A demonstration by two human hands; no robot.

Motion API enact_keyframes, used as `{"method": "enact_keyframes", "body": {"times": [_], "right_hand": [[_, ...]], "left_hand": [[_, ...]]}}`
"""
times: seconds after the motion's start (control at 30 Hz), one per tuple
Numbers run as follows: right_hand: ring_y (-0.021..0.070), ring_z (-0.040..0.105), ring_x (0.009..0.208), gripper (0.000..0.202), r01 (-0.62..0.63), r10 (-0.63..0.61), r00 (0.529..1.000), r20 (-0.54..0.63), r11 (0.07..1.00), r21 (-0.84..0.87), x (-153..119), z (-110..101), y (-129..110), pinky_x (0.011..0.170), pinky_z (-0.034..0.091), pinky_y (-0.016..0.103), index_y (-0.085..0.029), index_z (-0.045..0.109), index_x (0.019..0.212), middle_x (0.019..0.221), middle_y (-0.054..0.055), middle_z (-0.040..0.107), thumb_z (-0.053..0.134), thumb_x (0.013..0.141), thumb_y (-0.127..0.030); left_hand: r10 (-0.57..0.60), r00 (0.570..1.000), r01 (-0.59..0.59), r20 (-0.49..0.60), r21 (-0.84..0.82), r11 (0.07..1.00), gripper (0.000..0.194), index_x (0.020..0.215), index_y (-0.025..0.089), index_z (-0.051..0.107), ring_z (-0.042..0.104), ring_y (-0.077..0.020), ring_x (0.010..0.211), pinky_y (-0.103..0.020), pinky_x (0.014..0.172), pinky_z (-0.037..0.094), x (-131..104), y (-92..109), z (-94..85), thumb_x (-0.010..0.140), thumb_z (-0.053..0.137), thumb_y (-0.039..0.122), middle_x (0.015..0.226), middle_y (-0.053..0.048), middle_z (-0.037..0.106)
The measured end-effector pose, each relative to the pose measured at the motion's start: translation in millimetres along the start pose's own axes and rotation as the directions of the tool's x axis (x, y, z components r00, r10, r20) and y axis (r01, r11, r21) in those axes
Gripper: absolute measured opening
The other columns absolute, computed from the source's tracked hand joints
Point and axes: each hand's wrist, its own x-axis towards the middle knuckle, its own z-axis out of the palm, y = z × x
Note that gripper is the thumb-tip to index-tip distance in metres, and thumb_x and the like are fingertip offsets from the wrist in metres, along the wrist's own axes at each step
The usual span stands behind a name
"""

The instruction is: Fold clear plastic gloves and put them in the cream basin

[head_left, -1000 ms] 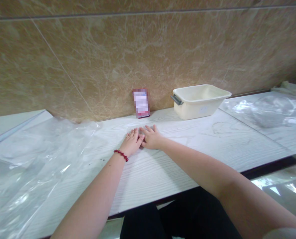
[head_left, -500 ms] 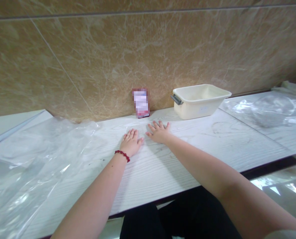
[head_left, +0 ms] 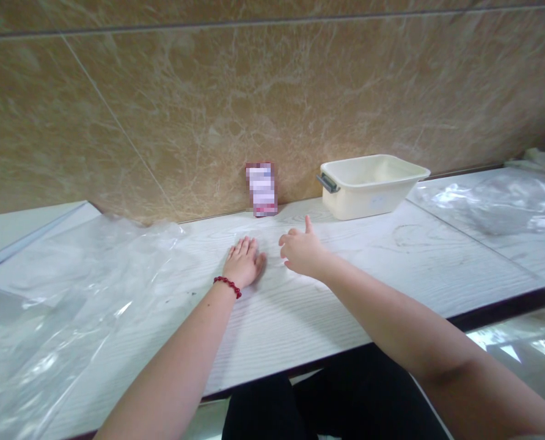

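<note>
My left hand (head_left: 244, 263) lies flat on the white wood-grain table (head_left: 281, 342), palm down, with its fingers stretched out and nothing in them. A red beaded bracelet (head_left: 227, 283) is round that wrist. To its right, my right hand (head_left: 303, 252) looks lifted off the surface, holding nothing. Its fingers are bent and apart, with one digit pointing up. Beyond the hands, a phone-like upright rectangle (head_left: 262, 189) with a reddish edge leans against the wall; its face is blurred out. Near the right hand stands a cream plastic tub (head_left: 362, 198) with a grey handle.
Clear plastic sheeting (head_left: 84, 293) spreads over the table's left side. More crumpled clear plastic (head_left: 497, 198) lies at the far right, past a seam. A brown marbled wall (head_left: 199, 110) closes off the back. My dark-clothed legs (head_left: 327, 397) are under the front edge.
My right hand has come up from lying flat with spread fingers, turned, and bent its fingers. It has shifted slightly right and nearer to me. My left hand stays in place.
</note>
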Motion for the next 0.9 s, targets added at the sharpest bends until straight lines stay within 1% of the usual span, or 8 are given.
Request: {"method": "enact_keyframes", "body": {"times": [0.27,0.37,0.47,0.7,0.77,0.8,0.83,0.9], "right_hand": [[0.0228,0.049,0.086,0.015,0.006,-0.005,1.0,-0.031,1.0,0.016,7.3,11.9,5.3,0.089,0.009,0.056,-0.017,0.062,0.077,0.085,0.008,0.06,0.05,0.068,-0.018],[0.0215,0.05,0.085,0.015,-0.006,0.012,0.997,-0.082,0.997,0.074,8.8,10.5,6.8,0.089,0.014,0.05,-0.017,0.061,0.075,0.087,0.008,0.06,0.048,0.07,-0.019],[0.0201,0.049,0.087,0.015,0.0,0.031,0.984,-0.176,0.986,0.168,9.0,9.0,7.1,0.089,0.018,0.045,-0.017,0.059,0.077,0.088,0.007,0.059,0.046,0.07,-0.02],[0.0192,0.045,0.094,0.014,0.11,0.061,0.921,-0.384,0.906,0.408,10.9,16.1,12.3,0.091,0.018,0.044,-0.018,0.055,0.08,0.09,0.005,0.057,0.046,0.071,-0.022],[0.0186,0.045,0.095,0.019,0.165,0.121,0.888,-0.443,0.816,0.554,13.5,19.3,18.4,0.09,0.023,0.04,-0.018,0.054,0.087,0.094,0.005,0.056,0.047,0.071,-0.027],[0.018,0.045,0.096,0.023,0.195,0.174,0.869,-0.463,0.739,0.644,15.4,21.2,22.0,0.089,0.026,0.038,-0.018,0.052,0.09,0.097,0.006,0.055,0.047,0.072,-0.03],[0.0173,0.046,0.096,0.026,0.222,0.248,0.848,-0.468,0.636,0.739,17.8,23.3,25.7,0.087,0.029,0.036,-0.019,0.051,0.093,0.099,0.006,0.054,0.046,0.072,-0.033],[0.0155,0.047,0.096,0.029,0.263,0.419,0.817,-0.397,0.342,0.902,23.2,27.6,32.5,0.085,0.033,0.033,-0.019,0.048,0.095,0.099,0.005,0.054,0.042,0.075,-0.038]], "left_hand": [[0.002,1.0,-0.002,0.002,-0.098,0.995,0.065,0.127,0.009,0.025,0.014,-0.0238,0.124,-0.039,0.098,0.01,0.5,-1.9,0.2,0.079,0.019,0.053,0.135,-0.014,0.018],[0.027,1.0,-0.028,-0.006,-0.137,0.99,0.08,0.128,0.011,0.021,0.012,-0.0266,0.124,-0.04,0.097,0.008,-1.5,-3.0,-2.0,0.069,0.03,0.064,0.135,-0.015,0.017],[0.062,0.998,-0.064,-0.019,-0.175,0.982,0.086,0.129,0.015,0.021,0.012,-0.029,0.123,-0.043,0.097,0.007,-4.0,-2.3,-5.2,0.062,0.041,0.065,0.135,-0.014,0.016],[0.104,0.993,-0.114,-0.046,-0.386,0.915,0.041,0.119,0.03,0.039,0.019,-0.0274,0.122,-0.053,0.093,-0.007,-1.4,-2.8,-7.2,0.079,0.036,0.037,0.129,-0.003,0.034],[0.081,0.995,-0.103,-0.063,-0.55,0.829,0.037,0.114,0.026,0.047,0.024,-0.0258,0.12,-0.049,0.094,-0.011,-2.9,-3.3,-11.7,0.078,0.04,0.032,0.125,-0.004,0.04],[0.082,0.995,-0.098,-0.054,-0.659,0.746,0.035,0.11,0.024,0.05,0.026,-0.0249,0.119,-0.047,0.096,-0.009,-4.9,-3.1,-15.6,0.077,0.042,0.032,0.123,-0.005,0.043],[0.097,0.995,-0.088,-0.035,-0.774,0.627,0.034,0.107,0.022,0.053,0.029,-0.024,0.118,-0.044,0.098,-0.005,-7.5,-2.3,-20.5,0.077,0.043,0.032,0.121,-0.006,0.046],[0.152,0.988,-0.014,0.031,-0.957,0.288,0.034,0.105,0.019,0.055,0.036,-0.0228,0.114,-0.039,0.1,0.01,-14.1,0.2,-32.0,0.077,0.043,0.034,0.116,-0.007,0.05]]}}
